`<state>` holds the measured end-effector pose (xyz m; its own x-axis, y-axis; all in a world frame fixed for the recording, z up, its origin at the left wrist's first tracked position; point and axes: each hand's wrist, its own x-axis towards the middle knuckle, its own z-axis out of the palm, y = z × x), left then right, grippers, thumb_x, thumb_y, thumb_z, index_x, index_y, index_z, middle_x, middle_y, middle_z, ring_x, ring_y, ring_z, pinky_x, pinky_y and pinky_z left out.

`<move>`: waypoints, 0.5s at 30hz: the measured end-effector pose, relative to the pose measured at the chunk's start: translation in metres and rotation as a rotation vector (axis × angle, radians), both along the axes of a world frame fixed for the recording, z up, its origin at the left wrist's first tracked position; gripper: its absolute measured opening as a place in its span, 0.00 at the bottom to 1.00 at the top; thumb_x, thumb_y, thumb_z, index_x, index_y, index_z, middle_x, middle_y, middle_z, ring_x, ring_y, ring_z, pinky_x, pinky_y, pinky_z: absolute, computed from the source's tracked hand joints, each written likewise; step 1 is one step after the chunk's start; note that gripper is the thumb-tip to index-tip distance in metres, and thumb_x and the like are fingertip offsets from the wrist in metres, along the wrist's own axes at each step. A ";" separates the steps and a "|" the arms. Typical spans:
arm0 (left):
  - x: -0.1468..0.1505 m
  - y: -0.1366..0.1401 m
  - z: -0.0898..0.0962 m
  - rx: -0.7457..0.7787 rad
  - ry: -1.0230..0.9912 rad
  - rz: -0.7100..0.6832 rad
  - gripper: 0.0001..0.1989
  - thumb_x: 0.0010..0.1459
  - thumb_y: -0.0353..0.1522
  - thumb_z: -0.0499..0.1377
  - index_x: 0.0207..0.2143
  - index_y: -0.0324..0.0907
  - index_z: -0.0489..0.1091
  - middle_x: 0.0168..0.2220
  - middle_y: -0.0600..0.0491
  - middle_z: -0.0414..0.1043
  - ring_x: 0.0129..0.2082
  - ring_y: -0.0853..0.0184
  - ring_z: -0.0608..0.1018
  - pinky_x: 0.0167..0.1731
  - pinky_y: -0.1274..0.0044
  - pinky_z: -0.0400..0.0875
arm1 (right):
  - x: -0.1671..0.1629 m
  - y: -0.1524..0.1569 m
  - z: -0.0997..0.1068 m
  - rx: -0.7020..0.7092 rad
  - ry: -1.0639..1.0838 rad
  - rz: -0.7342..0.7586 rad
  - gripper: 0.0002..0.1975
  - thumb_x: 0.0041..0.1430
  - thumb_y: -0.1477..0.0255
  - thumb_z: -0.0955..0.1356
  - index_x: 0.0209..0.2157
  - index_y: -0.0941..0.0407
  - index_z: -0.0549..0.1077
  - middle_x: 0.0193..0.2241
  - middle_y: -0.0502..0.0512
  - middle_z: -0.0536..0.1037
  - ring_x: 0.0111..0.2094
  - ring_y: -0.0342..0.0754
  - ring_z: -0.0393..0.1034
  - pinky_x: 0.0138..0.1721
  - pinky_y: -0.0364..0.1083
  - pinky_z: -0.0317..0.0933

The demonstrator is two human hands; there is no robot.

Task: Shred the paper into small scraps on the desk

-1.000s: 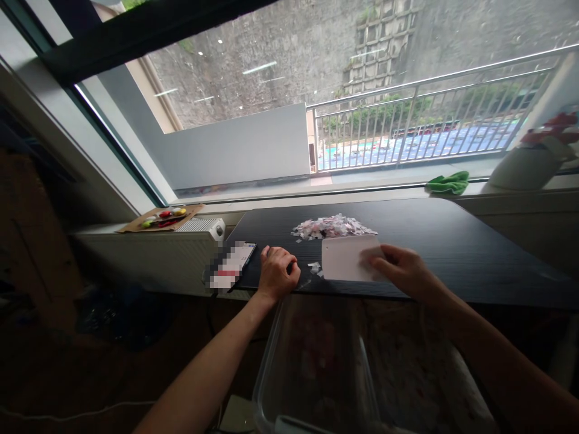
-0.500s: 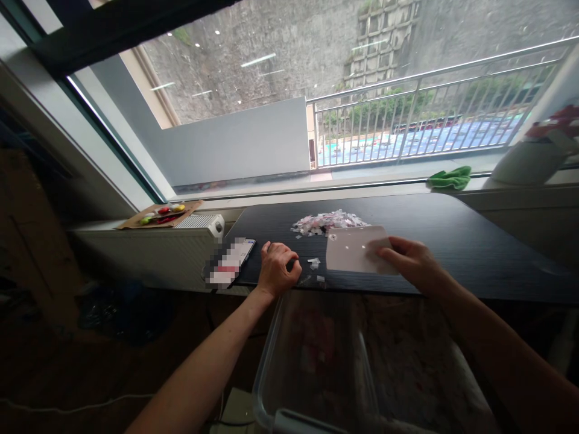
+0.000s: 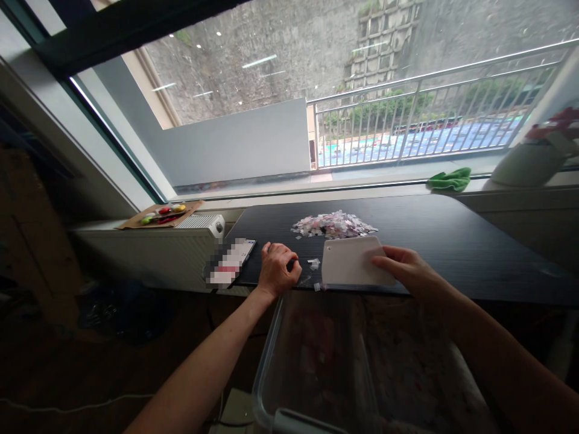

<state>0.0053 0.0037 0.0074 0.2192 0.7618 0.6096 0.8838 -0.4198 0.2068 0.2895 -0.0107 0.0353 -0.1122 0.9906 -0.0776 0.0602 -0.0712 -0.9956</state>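
My right hand (image 3: 404, 266) pinches the right end of a flat white plastic card-like scraper (image 3: 353, 260), thumb on top. The scraper is tilted close over the front edge of a dark table (image 3: 461, 241). Just behind it lies a heap of small white and pinkish paper scraps (image 3: 332, 224). My left hand (image 3: 278, 266) rests on the table with its fingers curled inward; whatever they may hold is hidden. Between the hands are a few loose scraps (image 3: 313, 264), and one small scrap (image 3: 317, 287) is at the table's front edge.
Below the table edge stands a clear plastic bin (image 3: 266, 361) with scraps inside. A phone (image 3: 230, 262) lies left of my left hand. Beyond are a white radiator (image 3: 149, 253) with a cardboard sheet on top, a green cloth (image 3: 450, 179) on the sill, and a white pot (image 3: 527, 160).
My right hand has drawn the scraper toward me and slightly left, to the table's front edge. A small scrap there has shifted nearer the edge. My left hand has stayed in place.
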 end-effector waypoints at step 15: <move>0.000 0.000 0.000 -0.004 0.006 0.001 0.05 0.51 0.31 0.56 0.27 0.44 0.72 0.31 0.52 0.74 0.41 0.60 0.74 0.58 0.58 0.54 | -0.010 -0.002 0.000 0.029 -0.007 0.009 0.14 0.45 0.66 0.73 0.36 0.57 0.81 0.34 0.54 0.83 0.32 0.50 0.77 0.36 0.46 0.71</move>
<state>0.0058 0.0035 0.0073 0.2223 0.7643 0.6054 0.8853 -0.4184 0.2031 0.2790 -0.0127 0.0353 -0.1202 0.9915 -0.0498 0.0676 -0.0419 -0.9968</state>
